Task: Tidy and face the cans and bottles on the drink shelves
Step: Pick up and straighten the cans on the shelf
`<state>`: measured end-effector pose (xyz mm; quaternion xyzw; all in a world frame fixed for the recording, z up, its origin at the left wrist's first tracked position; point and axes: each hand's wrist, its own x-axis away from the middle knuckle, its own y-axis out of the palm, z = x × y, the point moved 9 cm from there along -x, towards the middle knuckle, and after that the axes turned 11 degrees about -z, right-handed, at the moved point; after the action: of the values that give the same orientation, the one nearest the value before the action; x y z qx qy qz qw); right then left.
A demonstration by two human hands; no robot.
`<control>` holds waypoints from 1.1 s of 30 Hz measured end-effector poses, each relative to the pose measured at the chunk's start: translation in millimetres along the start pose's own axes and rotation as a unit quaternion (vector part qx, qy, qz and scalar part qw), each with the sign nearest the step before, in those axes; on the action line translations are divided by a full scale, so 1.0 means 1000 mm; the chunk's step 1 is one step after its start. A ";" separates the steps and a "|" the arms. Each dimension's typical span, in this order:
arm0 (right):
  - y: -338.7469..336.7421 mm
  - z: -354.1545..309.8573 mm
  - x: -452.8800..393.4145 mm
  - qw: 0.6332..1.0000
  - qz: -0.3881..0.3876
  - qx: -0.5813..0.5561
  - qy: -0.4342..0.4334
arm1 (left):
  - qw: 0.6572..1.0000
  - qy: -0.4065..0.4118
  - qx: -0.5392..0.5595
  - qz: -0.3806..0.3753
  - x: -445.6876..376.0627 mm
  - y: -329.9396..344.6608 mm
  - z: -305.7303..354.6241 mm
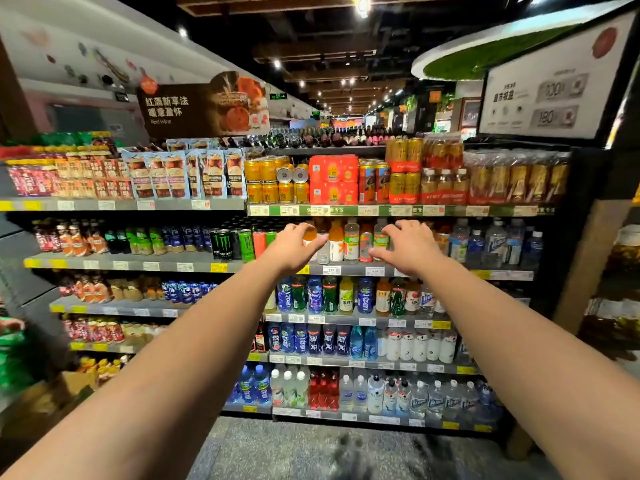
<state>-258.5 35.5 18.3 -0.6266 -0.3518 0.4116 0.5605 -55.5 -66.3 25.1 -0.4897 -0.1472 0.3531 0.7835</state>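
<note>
Drink shelves (349,270): six tiers visible on the right-hand bay. Both arms extended to the second tier from top. Left hand (292,245): fingers loosely bent, reaching at an orange-capped bottle (309,237); contact cannot be told. Right hand (408,245): fingers spread and relaxed, thumb out, against a green-labelled bottle (380,239); no closed grip seen. Between the hands: three items, one orange juice bottle (336,242), one clear bottle (351,242), one red can (366,245). Left of them: two black Monster cans (221,244).

price tags (331,270) unreadable, far aisle (346,119) blurred — forearms cropped
</note>
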 end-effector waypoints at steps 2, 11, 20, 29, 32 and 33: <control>0.001 -0.015 -0.014 1.000 -0.008 0.024 -0.001 | 1.000 -0.006 -0.002 0.000 -0.011 -0.008 -0.018; 0.005 -0.074 -0.080 0.998 -0.017 0.056 0.005 | 1.000 0.009 0.001 -0.001 -0.078 -0.046 -0.095; 0.015 -0.104 -0.147 0.998 -0.018 0.066 0.003 | 1.000 0.009 0.002 -0.003 -0.134 -0.059 -0.159; 0.049 -0.109 -0.250 0.998 -0.001 0.016 -0.060 | 0.999 -0.023 -0.024 -0.023 -0.225 -0.042 -0.210; 0.054 -0.099 -0.292 0.997 0.005 -0.007 -0.078 | 0.999 -0.039 -0.035 -0.015 -0.267 -0.043 -0.218; 0.053 -0.095 -0.305 0.996 0.009 -0.013 -0.084 | 0.998 -0.041 -0.038 -0.014 -0.282 -0.043 -0.217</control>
<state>-299.0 -285.8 5.5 -0.6004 -0.3971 0.4631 0.5171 -111.7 -418.6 -8.1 -0.5019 -0.1989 0.3562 0.7627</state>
